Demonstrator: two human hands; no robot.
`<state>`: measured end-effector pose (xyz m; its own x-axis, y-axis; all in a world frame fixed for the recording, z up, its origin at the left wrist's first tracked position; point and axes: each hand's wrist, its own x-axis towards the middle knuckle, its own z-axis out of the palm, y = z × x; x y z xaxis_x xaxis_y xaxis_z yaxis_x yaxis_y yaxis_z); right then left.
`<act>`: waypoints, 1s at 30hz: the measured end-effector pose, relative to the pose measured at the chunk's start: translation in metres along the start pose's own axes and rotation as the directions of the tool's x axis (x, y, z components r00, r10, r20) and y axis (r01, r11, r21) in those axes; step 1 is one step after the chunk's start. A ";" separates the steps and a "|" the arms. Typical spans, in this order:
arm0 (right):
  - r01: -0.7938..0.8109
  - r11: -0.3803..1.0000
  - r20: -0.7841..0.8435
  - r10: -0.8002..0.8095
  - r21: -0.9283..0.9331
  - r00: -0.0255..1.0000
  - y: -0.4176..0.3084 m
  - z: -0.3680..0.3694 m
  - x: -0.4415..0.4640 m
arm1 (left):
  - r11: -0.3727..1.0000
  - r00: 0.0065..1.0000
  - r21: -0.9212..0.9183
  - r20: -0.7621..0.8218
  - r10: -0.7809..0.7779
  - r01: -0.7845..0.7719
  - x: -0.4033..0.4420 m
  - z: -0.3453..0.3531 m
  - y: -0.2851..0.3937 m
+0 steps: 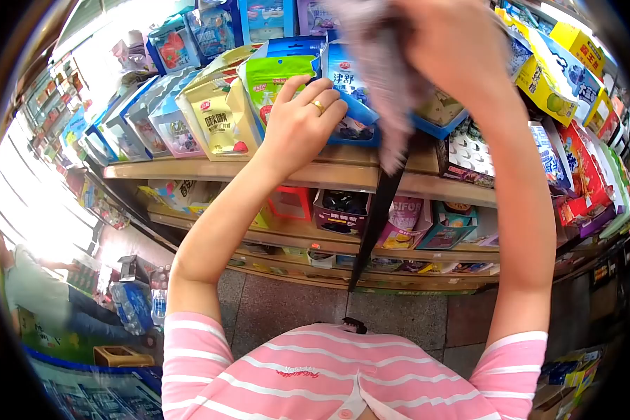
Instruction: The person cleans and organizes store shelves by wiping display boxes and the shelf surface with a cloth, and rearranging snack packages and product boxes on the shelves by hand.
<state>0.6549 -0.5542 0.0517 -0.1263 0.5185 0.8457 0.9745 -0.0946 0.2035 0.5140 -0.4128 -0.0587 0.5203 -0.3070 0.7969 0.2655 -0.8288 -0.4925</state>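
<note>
My left hand [304, 119], with a ring on one finger, is at the top shelf, its fingers bent over the front of a blue display box [357, 108]. That box holds blue snack packets [343, 70]. A green snack packet [269, 77] stands behind and left of the fingers. Higher up on the right, my right hand [451, 45] is closed around a greyish-pink cloth [388, 84], smeared by motion. The cloth hangs down in front of the shelf beside the blue box. The left fingertips are partly hidden among the packaging.
A beige packet [220, 122] and several boxed packets stand to the left. Yellow boxes [549, 80] and a red packet [581, 168] are on the right. A dark upright [371, 231] divides the lower shelves. A person [45, 287] is at the lower left.
</note>
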 end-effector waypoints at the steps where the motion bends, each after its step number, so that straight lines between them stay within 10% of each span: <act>1: 0.151 0.988 0.152 -0.151 0.014 0.977 -0.003 0.023 0.019 | 1.000 0.999 -0.018 -0.033 -0.018 0.018 -0.002 0.000 0.001; 3: 0.130 0.980 0.680 -0.199 0.152 0.706 -0.007 0.071 0.034 | 0.999 0.997 -0.019 0.068 -0.037 0.039 -0.004 -0.005 0.000; 4: 0.125 0.981 0.680 -0.191 0.146 0.708 -0.014 0.067 0.039 | 1.000 1.000 -0.001 0.022 -0.022 0.022 -0.006 -0.002 -0.002; 6: -0.292 0.951 0.971 -0.031 0.101 0.237 -0.023 0.056 0.045 | 1.000 0.998 0.023 -0.057 0.001 0.000 -0.013 0.004 -0.003; 10: -0.352 0.912 0.977 -0.187 0.212 0.103 -0.015 0.095 0.032 | 0.999 0.998 -0.036 -0.054 -0.027 0.025 -0.015 0.011 -0.001; 17: -0.187 0.921 0.784 -0.170 0.342 0.597 -0.015 0.096 0.005 | 0.990 0.991 0.060 -0.062 -0.122 0.126 -0.014 0.024 0.007; 27: 0.019 0.850 0.421 -0.280 0.526 0.862 0.016 0.062 0.037 | 0.984 0.988 0.098 0.013 -0.151 0.149 -0.011 0.024 0.012; 30: 0.160 0.987 0.447 -0.154 0.026 0.881 0.003 0.048 0.060 | 0.986 0.991 0.099 -0.022 -0.136 0.137 -0.011 0.024 0.010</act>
<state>0.6594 -0.4832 0.0794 -0.1787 0.8515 0.4930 0.9463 0.0115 0.3232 0.5300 -0.4065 -0.0807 0.4612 -0.2020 0.8640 0.4134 -0.8127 -0.4107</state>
